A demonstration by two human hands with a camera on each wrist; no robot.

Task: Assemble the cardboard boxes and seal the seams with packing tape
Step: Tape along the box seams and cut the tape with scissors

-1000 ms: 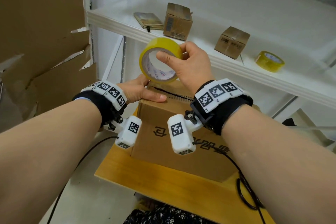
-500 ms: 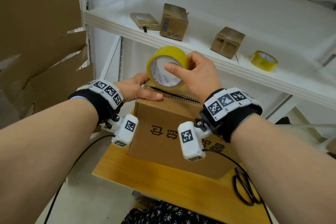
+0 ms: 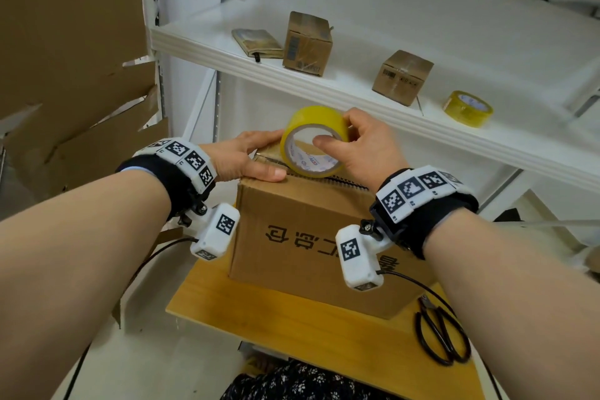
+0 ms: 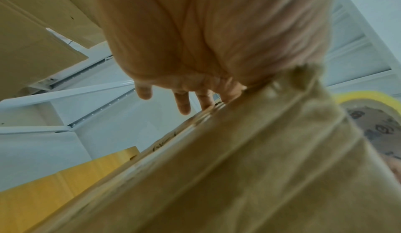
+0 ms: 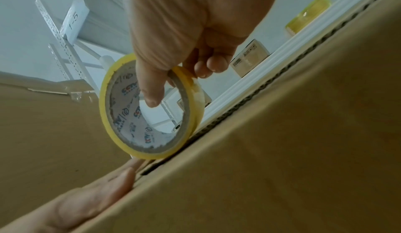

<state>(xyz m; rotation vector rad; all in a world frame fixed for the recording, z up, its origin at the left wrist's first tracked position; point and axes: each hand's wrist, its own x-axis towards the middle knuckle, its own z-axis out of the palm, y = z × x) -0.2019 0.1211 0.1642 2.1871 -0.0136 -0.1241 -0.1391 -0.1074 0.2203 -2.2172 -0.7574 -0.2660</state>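
Note:
A brown cardboard box [image 3: 302,237] with black printed characters stands on a small wooden table [image 3: 292,334]. My right hand [image 3: 360,146] grips a yellow roll of packing tape [image 3: 313,140], thumb inside the core, and the roll [image 5: 149,109] sits on edge at the box's top seam. My left hand [image 3: 250,159] lies flat on the box's top left edge, thumb along the near rim, fingers [image 4: 183,103] straight past the far side. The box wall [image 4: 249,176] fills the left wrist view, blurred.
Black scissors [image 3: 441,334] lie on the table's right side. A white shelf [image 3: 324,81] behind holds two small taped boxes [image 3: 306,39], a flat packet [image 3: 256,42] and a second yellow tape roll [image 3: 467,107]. Large cardboard sheets [image 3: 65,42] lean at the left.
My right hand has brought the tape roll down from above the box onto its top seam. My left hand has stayed pressed on the box's top.

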